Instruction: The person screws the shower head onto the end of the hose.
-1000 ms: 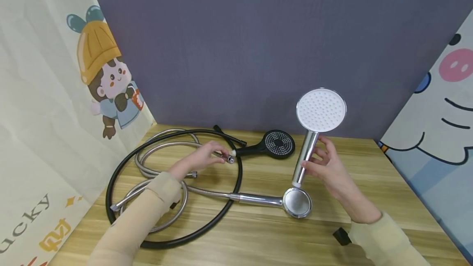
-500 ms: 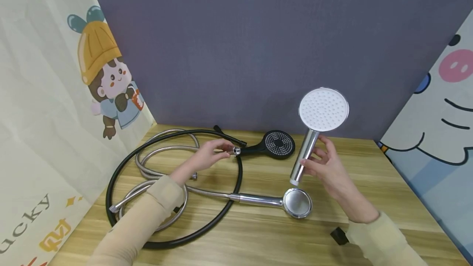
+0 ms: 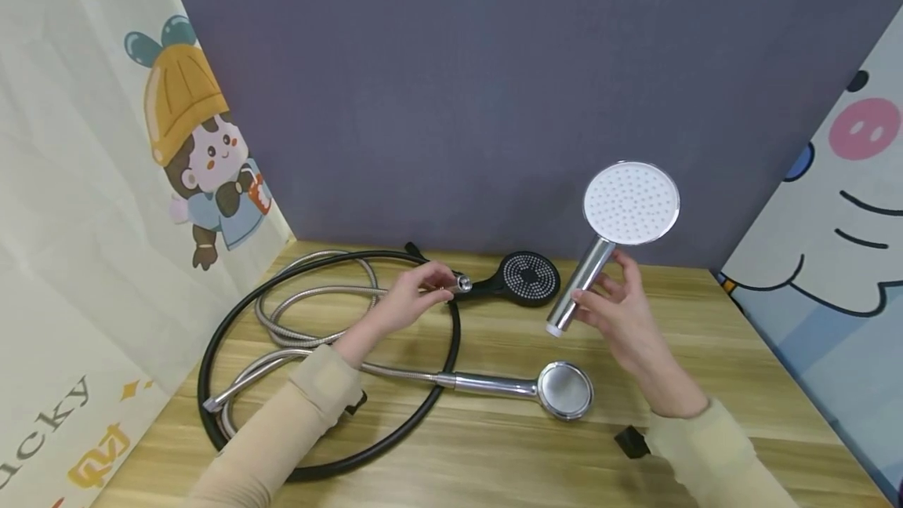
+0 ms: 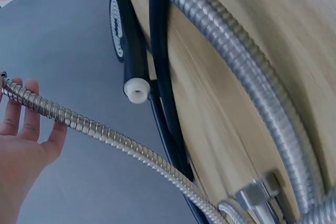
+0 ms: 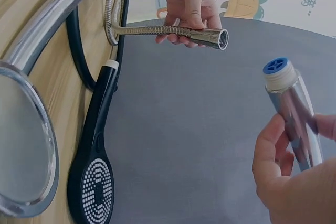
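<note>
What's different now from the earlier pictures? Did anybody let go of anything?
The left hand moved right and a little up in the head view, bringing the end of the metal hose along. The right hand tipped the white-faced shower head further, its bottom end swinging left and up. Nobody let go or grabbed anything new. The black shower head and round chrome one stayed lying there.
</note>
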Tool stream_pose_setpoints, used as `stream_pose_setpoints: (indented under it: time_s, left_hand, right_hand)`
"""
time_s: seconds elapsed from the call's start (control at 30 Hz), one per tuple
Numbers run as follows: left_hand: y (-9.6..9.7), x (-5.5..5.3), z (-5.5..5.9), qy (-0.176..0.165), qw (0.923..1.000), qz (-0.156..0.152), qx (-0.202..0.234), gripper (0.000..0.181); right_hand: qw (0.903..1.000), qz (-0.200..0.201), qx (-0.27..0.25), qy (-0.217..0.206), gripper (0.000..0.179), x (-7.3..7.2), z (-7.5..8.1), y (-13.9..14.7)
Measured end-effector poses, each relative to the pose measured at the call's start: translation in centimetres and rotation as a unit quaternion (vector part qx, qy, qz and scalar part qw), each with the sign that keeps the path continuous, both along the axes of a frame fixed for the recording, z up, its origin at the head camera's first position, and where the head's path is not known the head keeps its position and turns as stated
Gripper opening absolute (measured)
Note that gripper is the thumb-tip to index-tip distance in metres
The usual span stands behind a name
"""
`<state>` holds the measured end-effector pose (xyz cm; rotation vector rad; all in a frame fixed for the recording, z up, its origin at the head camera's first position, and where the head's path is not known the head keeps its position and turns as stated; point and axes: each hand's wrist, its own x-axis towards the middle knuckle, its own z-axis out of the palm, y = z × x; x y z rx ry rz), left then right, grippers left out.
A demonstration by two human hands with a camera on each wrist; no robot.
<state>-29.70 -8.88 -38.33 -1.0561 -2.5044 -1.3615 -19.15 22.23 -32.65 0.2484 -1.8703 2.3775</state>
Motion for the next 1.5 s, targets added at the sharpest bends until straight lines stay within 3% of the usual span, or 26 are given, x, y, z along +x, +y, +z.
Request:
stream_pose_setpoints:
  time_s: [0.6, 1.03, 1.17, 1.5]
  left_hand:
    - [2.6, 1.9, 1.1, 0.023, 0.9993, 0.026, 0.017, 0.021]
    - [5.0, 2.9, 1.2, 0.109, 0.9923, 0.057, -0.009, 0.018]
    - [5.7, 3.2, 1.1, 0.121, 0.9903, 0.068, 0.001, 0.020]
    - [7.0, 3.3, 0.4, 0.111, 0.9884, 0.078, 0.068, 0.020]
  right_hand:
    - [0.9889, -0.088, -0.119, 0.001, 0.070, -2.1, 0.3, -2.2]
    - [0.9706, -0.139, -0.193, 0.037, 0.066, -3.4, 0.7, -4.1]
    - [0.9667, -0.152, -0.201, 0.043, 0.065, -3.7, 0.4, -4.6]
    - [0.9568, -0.185, -0.212, 0.074, 0.070, -4.4, -0.5, -5.6]
